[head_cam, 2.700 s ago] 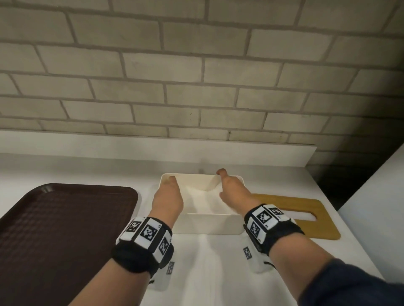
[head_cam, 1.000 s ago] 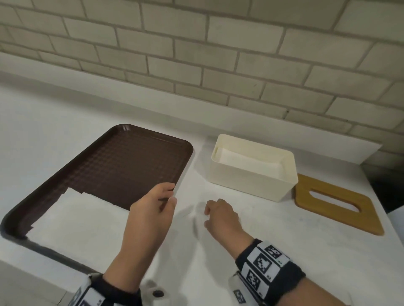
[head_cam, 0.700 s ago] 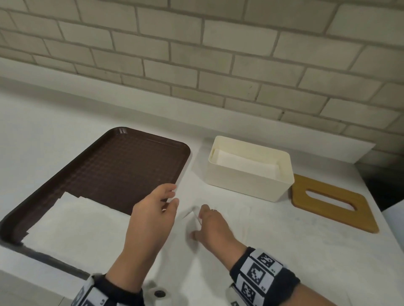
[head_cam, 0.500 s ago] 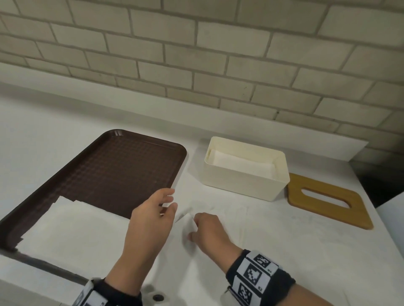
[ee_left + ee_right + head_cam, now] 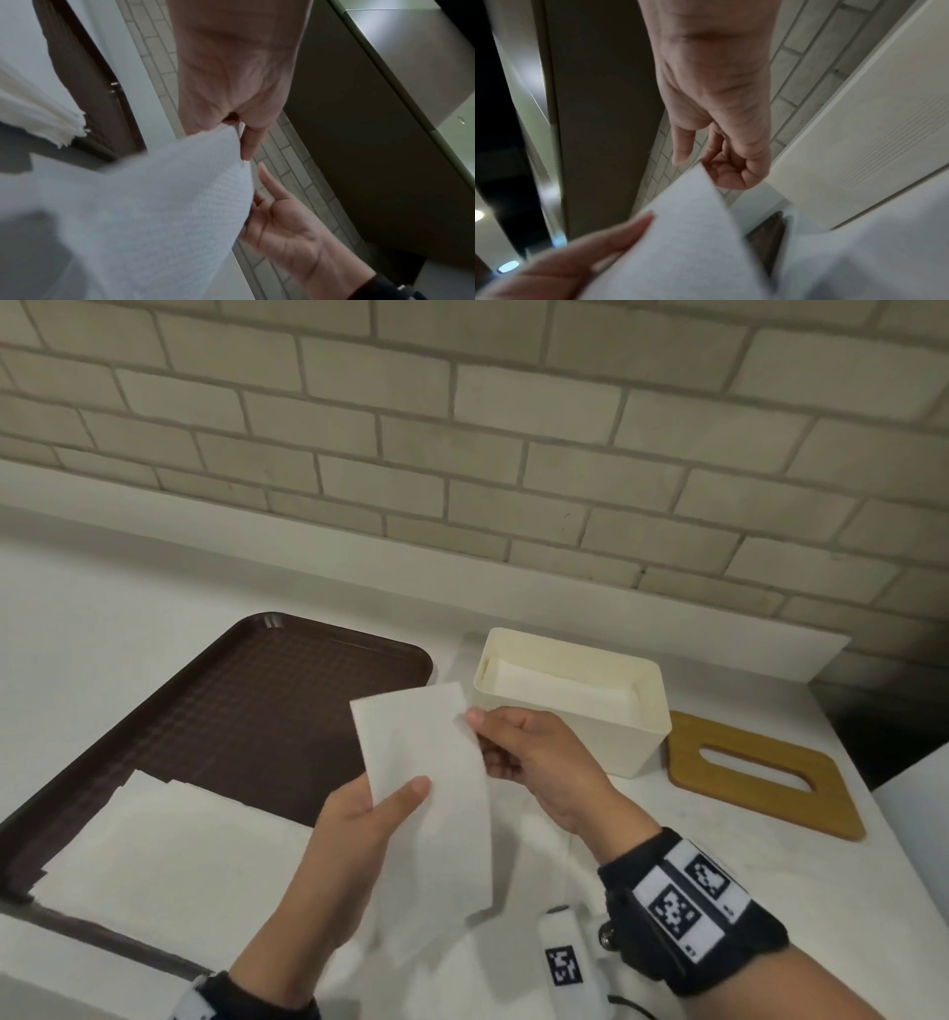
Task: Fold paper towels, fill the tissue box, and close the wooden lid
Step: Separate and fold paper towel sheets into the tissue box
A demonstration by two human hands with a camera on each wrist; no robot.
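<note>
A white paper towel (image 5: pixel 426 793) is held up above the counter as a long narrow strip. My left hand (image 5: pixel 405 793) grips its lower left side, thumb on the front and fingers behind it. My right hand (image 5: pixel 480 737) pinches the upper right edge. In the left wrist view the left hand (image 5: pixel 239 130) pinches the towel (image 5: pixel 154 203). In the right wrist view the right hand (image 5: pixel 700 162) is at the tip of the towel (image 5: pixel 693 233). The cream tissue box (image 5: pixel 637 737) stands behind, open, with folded towels inside. The wooden lid (image 5: pixel 760 778) lies flat to its right.
A brown tray (image 5: pixel 257 711) lies at the left with a stack of flat paper towels (image 5: pixel 169 855) on its near end. A brick wall and a white ledge (image 5: pixel 719 649) run behind the box. A white block (image 5: pixel 919 793) stands at the far right.
Both hands left the tissue box and came to a towel lying on the counter. The right hand pinched its corner, and the towel is now lifted between both hands.
</note>
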